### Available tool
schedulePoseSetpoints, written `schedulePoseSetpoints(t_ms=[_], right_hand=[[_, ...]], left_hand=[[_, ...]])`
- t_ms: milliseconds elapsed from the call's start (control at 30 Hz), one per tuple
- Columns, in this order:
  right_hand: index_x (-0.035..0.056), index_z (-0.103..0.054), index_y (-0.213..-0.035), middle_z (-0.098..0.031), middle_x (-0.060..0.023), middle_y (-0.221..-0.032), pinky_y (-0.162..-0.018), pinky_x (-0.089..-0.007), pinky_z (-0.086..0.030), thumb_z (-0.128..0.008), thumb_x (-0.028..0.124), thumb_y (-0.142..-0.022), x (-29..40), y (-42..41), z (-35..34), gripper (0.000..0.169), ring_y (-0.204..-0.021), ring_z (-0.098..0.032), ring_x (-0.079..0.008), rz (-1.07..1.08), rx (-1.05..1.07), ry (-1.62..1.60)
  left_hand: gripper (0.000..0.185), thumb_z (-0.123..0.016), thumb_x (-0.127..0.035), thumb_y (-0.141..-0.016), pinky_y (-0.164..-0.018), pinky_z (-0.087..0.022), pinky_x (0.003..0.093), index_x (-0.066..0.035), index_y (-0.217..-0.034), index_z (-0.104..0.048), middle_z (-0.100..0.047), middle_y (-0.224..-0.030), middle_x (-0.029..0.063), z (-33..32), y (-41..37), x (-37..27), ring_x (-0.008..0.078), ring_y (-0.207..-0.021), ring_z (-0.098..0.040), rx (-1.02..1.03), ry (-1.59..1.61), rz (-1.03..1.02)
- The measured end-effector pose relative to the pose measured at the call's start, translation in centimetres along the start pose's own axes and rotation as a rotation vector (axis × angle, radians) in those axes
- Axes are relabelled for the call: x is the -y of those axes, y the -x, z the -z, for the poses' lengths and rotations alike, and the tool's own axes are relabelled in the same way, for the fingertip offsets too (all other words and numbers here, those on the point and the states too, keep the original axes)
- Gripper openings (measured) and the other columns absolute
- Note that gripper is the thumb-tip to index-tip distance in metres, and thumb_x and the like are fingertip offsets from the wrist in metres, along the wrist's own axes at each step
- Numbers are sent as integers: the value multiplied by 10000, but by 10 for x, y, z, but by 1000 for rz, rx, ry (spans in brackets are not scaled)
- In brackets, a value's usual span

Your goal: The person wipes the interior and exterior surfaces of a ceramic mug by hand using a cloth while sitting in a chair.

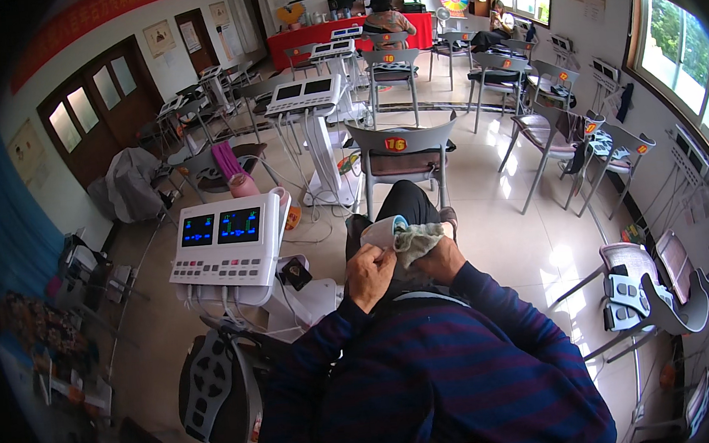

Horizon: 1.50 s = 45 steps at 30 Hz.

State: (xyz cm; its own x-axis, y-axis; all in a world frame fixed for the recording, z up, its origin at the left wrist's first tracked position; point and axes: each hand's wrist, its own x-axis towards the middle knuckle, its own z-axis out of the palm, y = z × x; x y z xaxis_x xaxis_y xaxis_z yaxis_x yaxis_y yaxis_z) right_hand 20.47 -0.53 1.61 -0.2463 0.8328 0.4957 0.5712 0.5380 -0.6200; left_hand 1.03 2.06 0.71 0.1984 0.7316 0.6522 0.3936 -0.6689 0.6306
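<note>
Above my lap, my left hand (370, 275) holds a white cup (383, 232) with a light blue inside, tilted with its mouth to the right. My right hand (442, 261) grips a crumpled pale grey-green cloth (418, 241), part of which lies at the cup's mouth. The fingers of my right hand are partly hidden by the cloth. To my left stands a white device (226, 244) with two lit screens and rows of buttons, cables hanging below it.
A grey chair (402, 133) stands just beyond my knees, with a white console (303, 95) on a stand left of it. A chair with a padded strap (208, 383) is at my lower left. More chairs (627, 269) line the right. Two people (386, 22) sit near a red-covered table (315, 42).
</note>
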Motion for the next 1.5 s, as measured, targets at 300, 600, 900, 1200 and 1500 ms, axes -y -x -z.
schedulePoseSetpoints(t_ms=[300,600,900,1200,1500], right_hand=[[101,-658,-1129,-581,-138,-1101,-867,-410,-475,-729,18,-730,27,0,3,413,-1009,-565,-336,180,-273,88],[106,-669,-1111,-584,-122,-1092,-854,-421,-471,-699,104,-785,33,0,11,327,-993,-548,-334,233,-156,287],[98,-699,-1056,-624,-112,-1082,-839,-421,-481,-680,111,-788,31,-5,14,269,-965,-582,-323,103,-172,290],[23,-706,-935,-705,-103,-913,-756,-315,-549,-592,98,-813,-5,-8,32,183,-841,-683,-253,198,103,274],[32,-622,-1114,-666,-34,-951,-741,-246,-533,-543,191,-986,-13,-3,33,219,-836,-645,-115,-573,-25,-1033]], left_hand=[[240,-691,-213,-801,-605,-484,477,2,-726,-614,-633,-738,200,-7,5,8,417,-704,-623,25,62,1],[252,-709,-212,-772,-589,-484,461,2,-659,-642,-615,-593,180,-7,12,6,380,-596,-624,203,-28,90],[253,-726,-192,-759,-570,-473,415,21,-678,-616,-623,-721,178,6,2,-9,362,-656,-628,339,31,-47],[275,-704,-159,-747,-516,-466,381,36,-625,-553,-551,-624,165,22,-8,-25,324,-558,-599,430,89,-79],[265,-621,-96,-903,-458,-482,234,-13,-657,-569,-552,-637,16,30,-4,-35,110,-541,-587,357,747,323]])
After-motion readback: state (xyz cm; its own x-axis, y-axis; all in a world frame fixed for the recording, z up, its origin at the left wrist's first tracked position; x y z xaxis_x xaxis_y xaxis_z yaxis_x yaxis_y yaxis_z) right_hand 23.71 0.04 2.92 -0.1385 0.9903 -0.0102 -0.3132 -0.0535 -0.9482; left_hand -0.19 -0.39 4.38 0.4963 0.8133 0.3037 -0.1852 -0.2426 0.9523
